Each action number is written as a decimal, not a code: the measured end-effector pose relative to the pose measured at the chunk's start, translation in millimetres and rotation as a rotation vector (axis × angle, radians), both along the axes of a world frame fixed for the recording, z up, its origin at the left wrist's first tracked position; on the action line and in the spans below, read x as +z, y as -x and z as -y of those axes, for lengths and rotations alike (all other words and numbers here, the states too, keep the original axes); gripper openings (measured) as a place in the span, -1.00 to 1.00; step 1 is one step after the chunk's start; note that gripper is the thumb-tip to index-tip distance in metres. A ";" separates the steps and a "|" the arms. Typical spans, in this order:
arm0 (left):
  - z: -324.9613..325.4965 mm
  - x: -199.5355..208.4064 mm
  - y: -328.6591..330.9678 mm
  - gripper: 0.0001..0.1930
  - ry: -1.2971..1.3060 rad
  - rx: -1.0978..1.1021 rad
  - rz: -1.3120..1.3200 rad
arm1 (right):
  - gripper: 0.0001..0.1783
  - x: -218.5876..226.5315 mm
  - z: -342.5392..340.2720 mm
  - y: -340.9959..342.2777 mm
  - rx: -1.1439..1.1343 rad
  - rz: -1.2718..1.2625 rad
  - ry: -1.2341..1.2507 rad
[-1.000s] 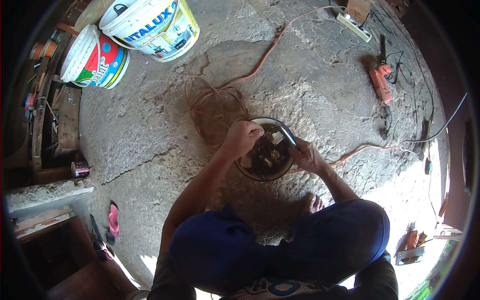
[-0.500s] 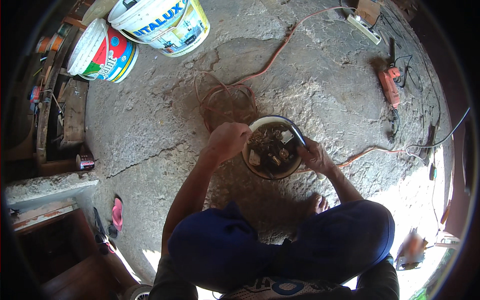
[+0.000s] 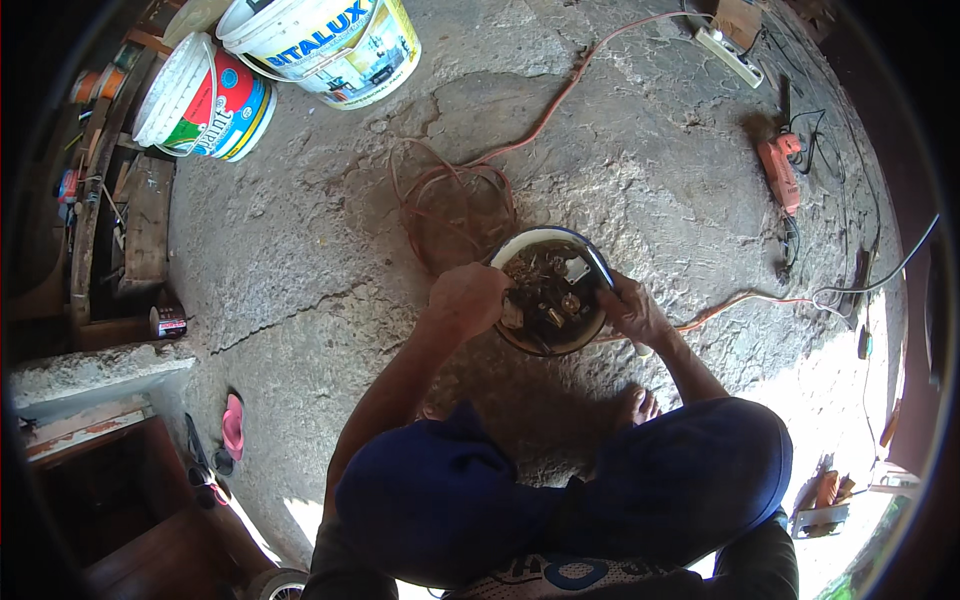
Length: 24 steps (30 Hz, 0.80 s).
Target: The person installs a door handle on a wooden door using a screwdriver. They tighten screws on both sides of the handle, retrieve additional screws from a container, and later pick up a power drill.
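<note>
A round enamel bowl [image 3: 540,237] with a pale inside and a dark rim is between my hands, above the floor in front of my knees. Small metal hardware [image 3: 545,295] lies in it: thin screw-like or nail-like pieces, a whitish plate [image 3: 577,268] and some shiny brass-coloured parts. My left hand [image 3: 468,302] is closed at the bowl's left rim, its fingertips mostly hidden behind the back of the hand. On the opposite side my right hand [image 3: 632,310] grips the rim, thumb toward the inside and the other fingers outside.
An orange cord [image 3: 500,160] lies coiled beyond the bowl. Two paint buckets [image 3: 325,55] stand at the far left. At the right are an orange power tool [image 3: 780,175] and a white power strip [image 3: 730,60]. Pink flip-flop [image 3: 233,427] lies left; wooden shelving [image 3: 150,220] lines that side.
My left hand has moved slightly down and right along the bowl's left rim. The bowl has shifted a little, and my right hand stays on its rim.
</note>
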<state>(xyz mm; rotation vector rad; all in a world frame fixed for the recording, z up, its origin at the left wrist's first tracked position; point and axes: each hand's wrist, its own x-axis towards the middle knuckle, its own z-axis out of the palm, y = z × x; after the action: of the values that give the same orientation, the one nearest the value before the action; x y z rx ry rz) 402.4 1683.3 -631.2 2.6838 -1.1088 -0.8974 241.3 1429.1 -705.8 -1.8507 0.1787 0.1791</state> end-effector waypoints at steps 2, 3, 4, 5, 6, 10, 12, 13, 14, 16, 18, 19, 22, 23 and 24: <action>-5.9 -6.0 0.8 -0.70 0.051 -0.028 -0.020 | -0.58 2.9 -1.0 0.0 0.006 -0.015 -0.013; -8.2 -7.6 2.9 -0.71 0.078 -0.043 -0.029 | -0.58 4.5 -1.9 0.3 0.008 -0.021 -0.019; -7.6 -8.5 6.4 -0.72 0.095 0.001 -0.024 | -0.58 4.3 -1.7 0.8 0.011 -0.016 -0.016; -5.7 -9.4 10.7 -0.73 0.113 0.046 -0.020 | -0.58 3.9 -1.2 1.1 0.013 -0.012 -0.013; -4.2 -8.5 13.4 -0.73 0.130 0.090 -0.015 | -0.59 5.6 -1.2 0.4 0.017 -0.007 -0.010; -3.3 -2.3 17.7 -0.70 0.174 0.041 -0.143 | -0.59 11.4 -4.4 -0.9 -0.005 -0.027 0.005; -0.1 -6.9 19.4 -0.66 0.281 0.055 -0.139 | -0.59 7.6 -2.6 0.0 -0.003 -0.019 0.021; 2.6 -6.2 19.0 -0.65 0.282 0.072 -0.118 | -0.59 5.5 -1.3 0.4 0.005 -0.017 0.024; 6.0 -4.1 18.0 -0.63 0.283 0.090 -0.096 | -0.59 3.1 0.1 1.0 0.013 -0.015 0.027; 9.1 -3.4 12.9 -0.60 0.271 0.111 -0.068 | -0.59 1.5 0.7 2.0 0.015 -0.009 0.033; 4.7 -6.1 5.1 -0.59 0.238 0.121 -0.051 | -0.58 1.1 -1.3 2.3 0.004 0.002 0.031; 1.3 -8.0 3.8 -0.60 0.224 0.146 -0.052 | -0.58 1.2 -1.7 1.7 0.007 0.006 0.024; -3.9 -12.2 5.2 -0.62 0.189 0.192 -0.055 | -0.56 0.7 -2.0 2.2 0.005 -0.008 0.010; -3.6 -12.5 7.7 -0.63 0.182 0.189 -0.054 | -0.55 -0.6 -1.4 2.2 -0.002 -0.026 0.009; -3.1 -12.5 10.1 -0.64 0.174 0.186 -0.053 | -0.55 -1.4 -1.1 2.5 -0.008 -0.044 0.008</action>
<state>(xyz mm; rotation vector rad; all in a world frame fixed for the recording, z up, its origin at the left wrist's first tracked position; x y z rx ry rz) 392.3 1686.4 -643.7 2.5535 -0.8664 -0.7965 238.8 1430.2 -707.2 -1.8547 0.2179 0.2140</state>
